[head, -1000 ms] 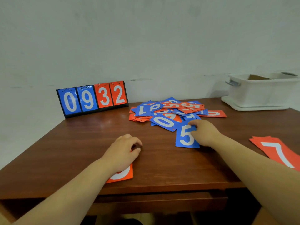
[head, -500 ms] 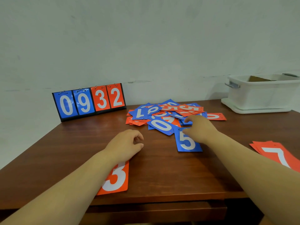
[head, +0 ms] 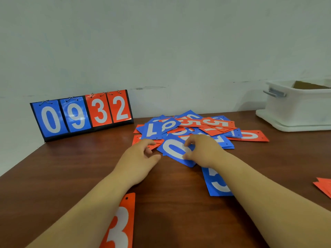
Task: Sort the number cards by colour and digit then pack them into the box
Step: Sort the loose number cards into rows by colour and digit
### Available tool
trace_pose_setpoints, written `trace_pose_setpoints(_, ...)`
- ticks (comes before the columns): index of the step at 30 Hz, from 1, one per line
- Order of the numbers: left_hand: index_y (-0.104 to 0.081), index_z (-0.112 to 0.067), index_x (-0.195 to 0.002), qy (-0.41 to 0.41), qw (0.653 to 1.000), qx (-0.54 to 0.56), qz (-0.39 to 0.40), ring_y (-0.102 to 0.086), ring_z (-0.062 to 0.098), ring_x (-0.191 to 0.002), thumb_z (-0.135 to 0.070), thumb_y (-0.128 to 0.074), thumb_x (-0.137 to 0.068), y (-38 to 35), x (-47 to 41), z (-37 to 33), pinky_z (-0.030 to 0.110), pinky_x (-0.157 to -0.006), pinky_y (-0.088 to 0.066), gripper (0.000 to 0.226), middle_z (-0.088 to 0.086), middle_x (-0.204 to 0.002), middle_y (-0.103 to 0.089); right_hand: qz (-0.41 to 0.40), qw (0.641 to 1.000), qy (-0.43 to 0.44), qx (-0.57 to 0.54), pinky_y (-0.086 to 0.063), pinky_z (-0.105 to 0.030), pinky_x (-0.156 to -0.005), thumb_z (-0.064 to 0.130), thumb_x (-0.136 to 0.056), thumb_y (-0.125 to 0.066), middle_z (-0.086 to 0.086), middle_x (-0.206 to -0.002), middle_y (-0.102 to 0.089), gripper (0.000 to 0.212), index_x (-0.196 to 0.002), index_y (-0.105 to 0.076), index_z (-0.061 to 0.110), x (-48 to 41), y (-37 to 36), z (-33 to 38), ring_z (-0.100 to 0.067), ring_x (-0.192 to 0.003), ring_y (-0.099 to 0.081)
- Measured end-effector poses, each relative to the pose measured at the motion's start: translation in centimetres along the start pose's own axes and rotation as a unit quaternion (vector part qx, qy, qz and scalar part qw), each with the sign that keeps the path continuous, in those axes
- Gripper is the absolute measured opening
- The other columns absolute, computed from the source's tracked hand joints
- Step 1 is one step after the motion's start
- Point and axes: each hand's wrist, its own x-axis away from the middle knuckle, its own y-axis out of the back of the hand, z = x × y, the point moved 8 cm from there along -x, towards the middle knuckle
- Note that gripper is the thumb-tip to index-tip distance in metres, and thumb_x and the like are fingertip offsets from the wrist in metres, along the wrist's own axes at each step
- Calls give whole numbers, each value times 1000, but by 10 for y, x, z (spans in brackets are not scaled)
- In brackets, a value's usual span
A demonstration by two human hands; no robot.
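A loose pile of blue and red number cards (head: 195, 126) lies at the middle of the wooden table (head: 71, 172). At the pile's near edge my right hand (head: 204, 151) pinches a blue 0 card (head: 174, 149) with thumb and fingers. My left hand (head: 138, 158) rests just left of that card, fingers loosely curled and apart, holding nothing. A blue 5 card (head: 216, 183) lies flat under my right forearm. A red 3 card (head: 121, 226) lies near the front edge beside my left forearm. The white box (head: 295, 108) stands at the back right.
A black flip scoreboard (head: 82, 113) showing 0 9 3 2 stands at the back left against the wall. A small stack of red cards (head: 324, 187) lies at the right edge. A brown cardboard piece (head: 308, 85) sticks out of the box.
My right hand left the blue 5 card and moved left onto the blue 0 card. My left hand moved forward off the red 3 card toward the pile.
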Motion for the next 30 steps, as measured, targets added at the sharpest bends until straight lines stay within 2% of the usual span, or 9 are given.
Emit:
trace_pose_setpoints(3, -53, -41, -132, 13, 999, 47, -22, -58, 6, -87, -40, -70, -90, 9, 1, -2, 20, -70, -44, 45, -13, -106, -57, -80, 990, 44, -109, -50, -24, -86, 17, -90, -71, 9, -109, -68, 20, -107, -72, 27, 2, 16, 11, -5, -94, -60)
trace_pose_setpoints(7, -45, -47, -140, 27, 988, 150, -32, -60, 4, -98, -42, -71, -90, 10, 5, -5, 20, -75, -46, 56, -15, -116, -58, -144, 953, 69, -256, -40, -8, -72, 22, -89, -74, 25, -91, -62, 15, -100, -74, 33, 13, 34, 29, 7, -87, -58)
trace_pose_setpoints(12, -48, -54, -136, 48, 963, 261, -47, -65, 11, -107, -43, -75, -86, 4, 3, -5, 40, -90, -57, 58, -9, -122, -64, -145, 922, 81, -351, -52, -18, -77, 22, -89, -74, 20, -94, -68, 12, -91, -73, 35, 25, 38, 42, 2, -90, -64)
trace_pose_setpoints(17, -69, -29, -110, 68, 934, 344, -74, -73, 23, -86, -6, -79, -82, 0, 4, -2, 50, -84, -61, 37, 6, -99, -72, -105, 917, 57, -381, -54, -25, -68, 23, -90, -74, 7, -86, -74, 10, -96, -76, 31, 24, 29, 37, -9, -85, -69)
trace_pose_setpoints(19, -72, -29, -98, 88, 936, 322, -116, -71, 20, -89, -1, -78, -81, 7, 4, 5, 49, -84, -61, 33, 3, -98, -69, -89, 921, 43, -376, -57, -26, -72, 22, -90, -73, 7, -91, -74, 13, -97, -74, 33, 22, 25, 31, -9, -88, -70)
trace_pose_setpoints(22, -70, -31, -96, 100, 935, 306, -146, -66, 14, -103, -3, -75, -85, 14, 5, 8, 37, -81, -61, 31, -2, -109, -67, -75, 934, 29, -348, -54, -23, -74, 22, -90, -73, 9, -102, -74, 16, -99, -72, 35, 19, 20, 25, -4, -91, -68)
trace_pose_setpoints(24, -69, -31, -98, 106, 936, 300, -148, -63, 14, -110, -4, -72, -89, 15, 6, 9, 30, -71, -61, 28, -2, -115, -65, -108, 962, 0, -251, -53, -27, -81, 29, -90, -71, 8, -109, -71, 17, -107, -70, 31, 17, 27, 14, -8, -96, -66)
trace_pose_setpoints(26, -68, -30, -100, 107, 940, 289, -148, -64, 14, -107, -3, -68, -91, 17, 7, 8, 21, -59, -55, 28, 0, -119, -64, -115, 985, -45, -118, -53, -31, -84, 37, -88, -71, 3, -122, -66, 34, -120, -65, 28, 15, 31, 0, -15, -104, -63)
trace_pose_setpoints(30, -65, -35, -92, 132, 923, 327, -153, -64, 37, -106, 0, -59, -94, 19, 8, 10, 10, -41, -37, 35, 11, -118, -62, -27, 993, -116, 7, -55, -38, -89, 45, -81, -72, -4, -128, -60, 60, -134, -54, 23, 17, 18, -17, -24, -109, -60)
